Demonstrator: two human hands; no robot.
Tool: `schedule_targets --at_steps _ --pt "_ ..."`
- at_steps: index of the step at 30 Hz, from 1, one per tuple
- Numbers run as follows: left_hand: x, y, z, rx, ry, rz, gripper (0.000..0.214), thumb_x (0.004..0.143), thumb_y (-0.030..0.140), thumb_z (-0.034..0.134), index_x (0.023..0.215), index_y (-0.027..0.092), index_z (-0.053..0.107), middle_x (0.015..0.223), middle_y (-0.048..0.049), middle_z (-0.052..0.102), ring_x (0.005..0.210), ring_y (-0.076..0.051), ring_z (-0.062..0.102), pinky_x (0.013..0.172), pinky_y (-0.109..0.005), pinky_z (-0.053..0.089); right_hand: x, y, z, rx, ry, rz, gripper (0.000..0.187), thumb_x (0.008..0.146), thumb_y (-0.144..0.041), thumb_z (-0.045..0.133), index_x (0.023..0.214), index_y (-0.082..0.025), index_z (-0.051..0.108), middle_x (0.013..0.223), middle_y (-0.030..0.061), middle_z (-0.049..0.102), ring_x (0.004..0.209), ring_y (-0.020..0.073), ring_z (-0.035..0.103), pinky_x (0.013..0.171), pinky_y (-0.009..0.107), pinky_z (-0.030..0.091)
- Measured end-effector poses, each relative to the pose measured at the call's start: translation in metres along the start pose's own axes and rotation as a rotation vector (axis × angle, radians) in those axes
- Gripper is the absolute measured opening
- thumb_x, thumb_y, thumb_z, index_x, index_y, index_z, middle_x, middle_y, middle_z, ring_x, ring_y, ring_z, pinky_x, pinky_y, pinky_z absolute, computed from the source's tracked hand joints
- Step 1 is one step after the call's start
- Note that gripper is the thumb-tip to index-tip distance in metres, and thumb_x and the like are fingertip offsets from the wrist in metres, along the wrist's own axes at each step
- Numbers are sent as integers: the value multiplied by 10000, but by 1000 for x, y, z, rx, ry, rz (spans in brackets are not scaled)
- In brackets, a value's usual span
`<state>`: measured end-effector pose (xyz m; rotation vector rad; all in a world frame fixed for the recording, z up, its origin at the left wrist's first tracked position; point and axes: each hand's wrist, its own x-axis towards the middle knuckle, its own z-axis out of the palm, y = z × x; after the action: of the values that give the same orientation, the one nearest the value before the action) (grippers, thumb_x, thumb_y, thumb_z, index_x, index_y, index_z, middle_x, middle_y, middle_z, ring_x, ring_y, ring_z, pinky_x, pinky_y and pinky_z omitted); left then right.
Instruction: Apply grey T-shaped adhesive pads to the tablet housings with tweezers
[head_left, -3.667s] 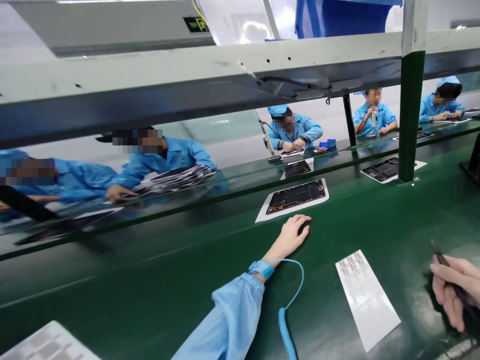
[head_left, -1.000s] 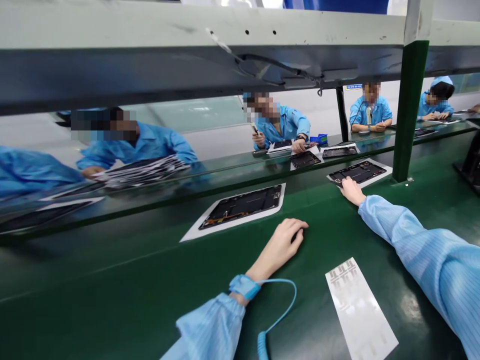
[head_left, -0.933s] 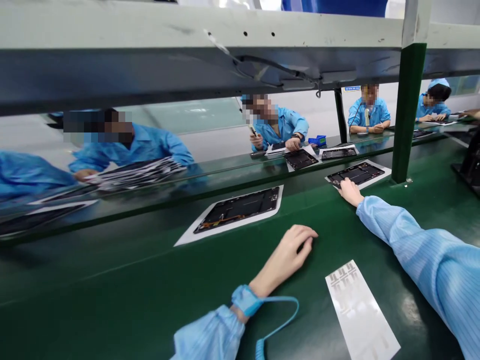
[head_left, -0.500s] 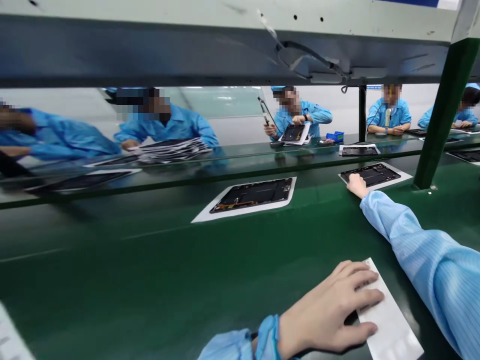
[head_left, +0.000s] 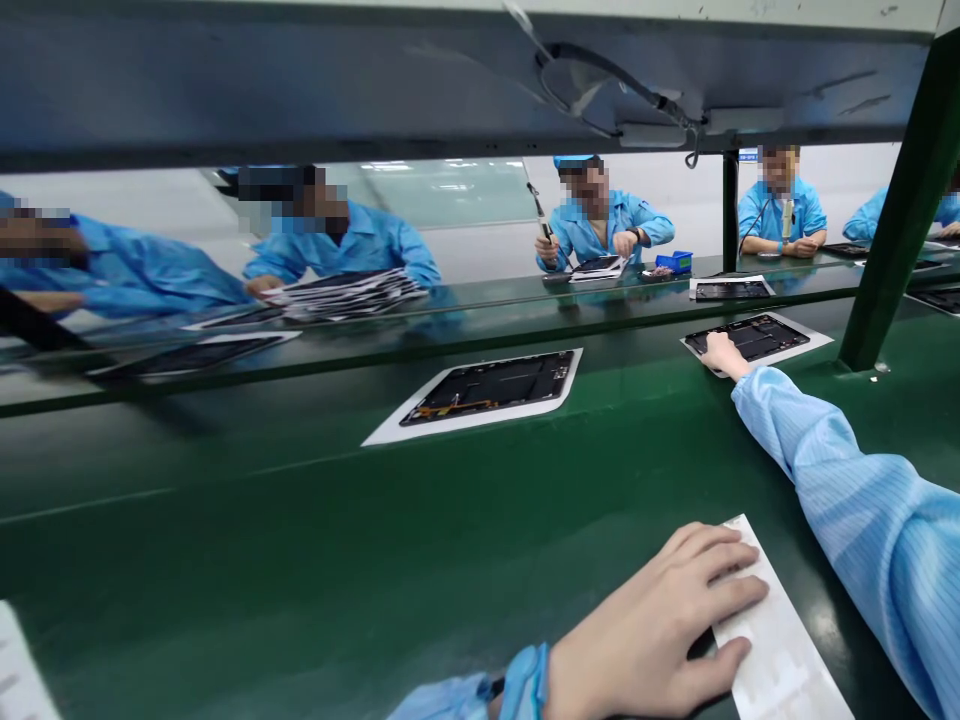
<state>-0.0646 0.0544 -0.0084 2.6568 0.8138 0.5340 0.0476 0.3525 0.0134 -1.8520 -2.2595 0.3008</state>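
My left hand (head_left: 660, 620) lies flat on a white sheet (head_left: 784, 640) at the lower right, its fingers spread over the sheet's left side. Farther off, my right hand (head_left: 724, 353) reaches the near left corner of a black tablet housing (head_left: 761, 338). The fingers of that hand are closed at the corner, with their tips partly hidden. Under this housing is a white backing sheet (head_left: 814, 338). Another black tablet housing (head_left: 495, 387), with an orange flex cable, rests on its own white sheet (head_left: 386, 430) left of my right hand.
A green post (head_left: 896, 220) stands right of my right hand, and a grey shelf (head_left: 300, 90) hangs overhead. Across the green bench (head_left: 262, 560), several co-workers in blue sit near a stack of housings (head_left: 349, 297) and a blue bin (head_left: 673, 263).
The left housing has shifted left along the bench. My right hand stays at its housing's corner; my left stays on the sheet. A co-worker opposite has lowered a raised housing and sheet.
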Motion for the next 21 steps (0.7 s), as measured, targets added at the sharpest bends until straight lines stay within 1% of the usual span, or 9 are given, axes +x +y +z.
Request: schedule_targets --at_steps 7,13,17,21 --pt "0 3 -2 -3 9 -1 276 892 257 498 1153 186 559 1258 -119 586 1232 -247 503 1085 -411 382 -8 1 -7 -62 2 -16 342 941 -326 614 1213 -122 578 1193 116 599 1012 223 626 855 403 551" --pt "0 0 5 -4 41 35 306 890 291 514 1154 154 584 1263 -121 599 1217 -245 521 1086 -387 364 -12 0 -6 -116 34 -20 336 941 -317 613 1213 -122 579 1210 116 592 1041 233 616 878 424 542" --pt "1 0 6 -2 47 42 307 890 292 529 1143 133 601 1242 -114 619 1210 -239 528 1078 -346 362 -11 9 -4 -119 74 -18 348 941 -318 611 1230 -127 571 1241 122 575 1069 242 603 898 436 532" --pt "1 0 5 1 54 40 312 894 285 522 1146 121 606 1240 -120 620 1206 -241 528 1076 -344 358 -7 22 -7 -97 75 -13 336 944 -318 608 1221 -131 575 1219 112 588 1045 233 613 880 430 541"
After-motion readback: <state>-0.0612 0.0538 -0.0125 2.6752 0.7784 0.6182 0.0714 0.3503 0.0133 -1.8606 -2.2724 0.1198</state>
